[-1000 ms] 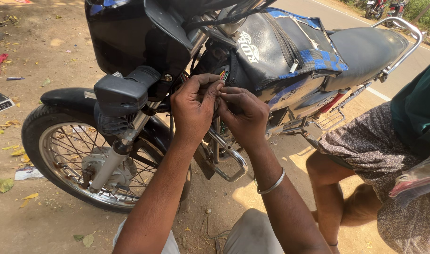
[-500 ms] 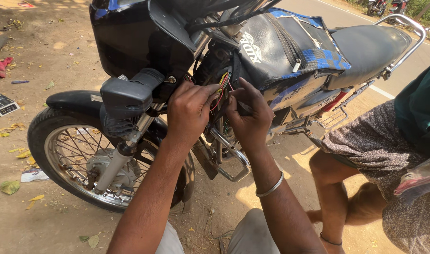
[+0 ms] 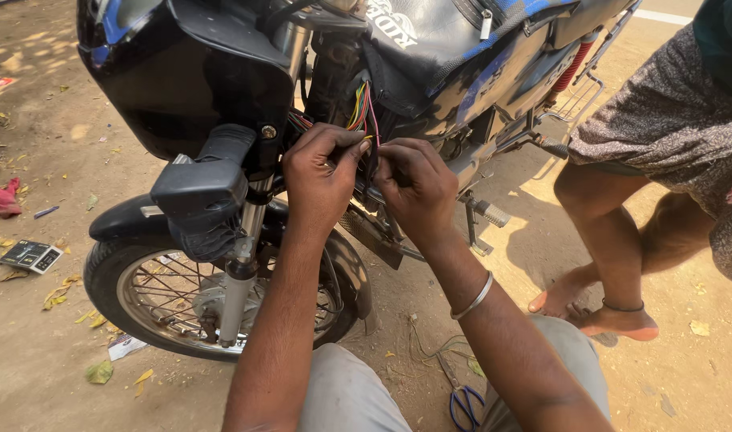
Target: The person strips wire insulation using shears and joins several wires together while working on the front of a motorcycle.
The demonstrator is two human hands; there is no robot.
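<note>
Coloured wire bundle (image 3: 361, 108), beside the motorcycle (image 3: 430, 48) steering head: your left hand (image 3: 322, 172) and right hand (image 3: 418, 188) pinch its strands in clenched fingers; separate one wire, gently, without tugging.

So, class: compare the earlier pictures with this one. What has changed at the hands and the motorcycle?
Both hands, left hand and right hand, stayed at the coloured wires behind the front fork. The camera has come closer, showing the wire bundle more plainly. The motorcycle and the bystander's legs are unmoved.
</note>
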